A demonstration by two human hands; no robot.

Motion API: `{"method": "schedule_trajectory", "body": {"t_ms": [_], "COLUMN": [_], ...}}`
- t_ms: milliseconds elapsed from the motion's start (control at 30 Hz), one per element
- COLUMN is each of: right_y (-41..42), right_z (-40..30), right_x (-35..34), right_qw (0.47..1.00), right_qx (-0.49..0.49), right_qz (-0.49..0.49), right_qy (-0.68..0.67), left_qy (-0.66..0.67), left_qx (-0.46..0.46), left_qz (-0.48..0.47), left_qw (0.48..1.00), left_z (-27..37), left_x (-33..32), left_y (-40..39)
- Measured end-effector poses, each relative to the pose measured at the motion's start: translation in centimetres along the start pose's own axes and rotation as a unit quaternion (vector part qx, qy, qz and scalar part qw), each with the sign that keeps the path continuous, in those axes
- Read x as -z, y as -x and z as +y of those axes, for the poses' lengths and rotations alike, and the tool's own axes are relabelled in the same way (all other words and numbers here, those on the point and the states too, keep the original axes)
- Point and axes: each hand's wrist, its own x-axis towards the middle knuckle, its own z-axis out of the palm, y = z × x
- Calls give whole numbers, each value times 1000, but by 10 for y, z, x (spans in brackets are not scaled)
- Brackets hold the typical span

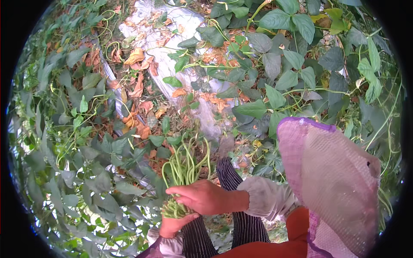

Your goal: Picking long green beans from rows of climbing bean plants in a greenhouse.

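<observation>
A bunch of long green yardlong beans [180, 166] is gathered in front of my body, the pods hanging forward and curving at their far ends. My right hand [211, 196] wraps over the bunch from the right, thumb and fingers closed around it. Below it, my left hand [176, 224] holds the stem ends, which form a tight cluster of tips [176, 209]. Most of the left fingers are hidden under the beans and the right hand. Pale sleeves [269, 195] with gathered cuffs cover both forearms.
Leafy bean vines [277, 80] crowd the right, and more vines [80, 161] fill the left. Between them lie pale plastic sheeting [180, 25] and dry brown leaves [137, 85]. A pink and purple mesh bag [335, 167] hangs at my right side. My striped trouser legs [246, 225] show below.
</observation>
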Motion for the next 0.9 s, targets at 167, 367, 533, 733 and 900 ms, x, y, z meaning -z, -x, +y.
{"method": "schedule_trajectory", "body": {"t_ms": [167, 367, 533, 733, 900], "right_y": [-20, -36, -78, -100, -89], "right_z": [6, 21, 74, 188, 207], "right_x": [-7, 1, 192, 345, 361], "right_qw": [992, 998, 807, 597, 634], "right_qx": [79, 8, -3, -156, -161], "right_qz": [91, 39, 552, 607, 564], "right_qy": [49, 39, -210, -501, -504], "left_qy": [229, 216, 189, 160, 133], "left_qx": [-51, -66, -90, -73, -52], "left_qz": [79, 97, 2, -24, 3], "left_qw": [969, 969, 978, 984, 990], "left_z": [9, 3, 18, 5, 0], "left_x": [-26, -10, -41, -29, -26], "left_y": [-15, -14, -35, -33, -33]}}
